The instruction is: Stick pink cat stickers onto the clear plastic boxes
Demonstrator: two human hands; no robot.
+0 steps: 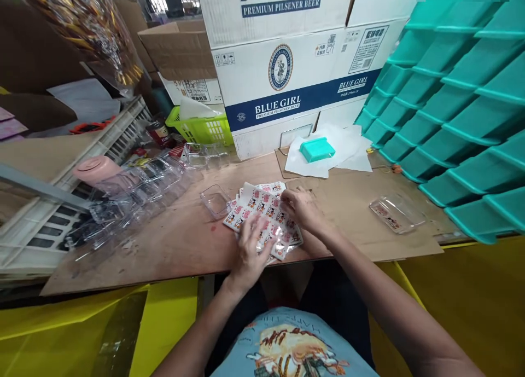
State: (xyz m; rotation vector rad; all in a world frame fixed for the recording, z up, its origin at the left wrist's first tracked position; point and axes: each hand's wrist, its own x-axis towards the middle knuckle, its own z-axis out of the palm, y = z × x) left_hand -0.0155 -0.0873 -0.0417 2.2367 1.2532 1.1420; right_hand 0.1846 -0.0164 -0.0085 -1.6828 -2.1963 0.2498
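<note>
A stack of white sticker sheets (268, 208) printed with small pink, orange and black cartoon figures lies fanned out at the middle of the table. My left hand (251, 251) rests over the near left part of the top sheet, fingers apart and slightly blurred. At the sheets' upper right edge, my right hand (301, 206) has its thumb and fingertips pinched together on the top sheet. Whether a single sticker is between those fingertips is hidden. Just left of the stack stands a clear plastic box (215, 202). Further right lies another clear box (397, 214) with cartoon stickers on it.
Turquoise trays (463, 131) are stacked high on the right. A turquoise box (317, 150) sits on white paper (348, 158) before a white beer carton (287, 70). Several clear plastic boxes (143, 196), a pink round object (98, 170) and a green basket (200, 128) stand left.
</note>
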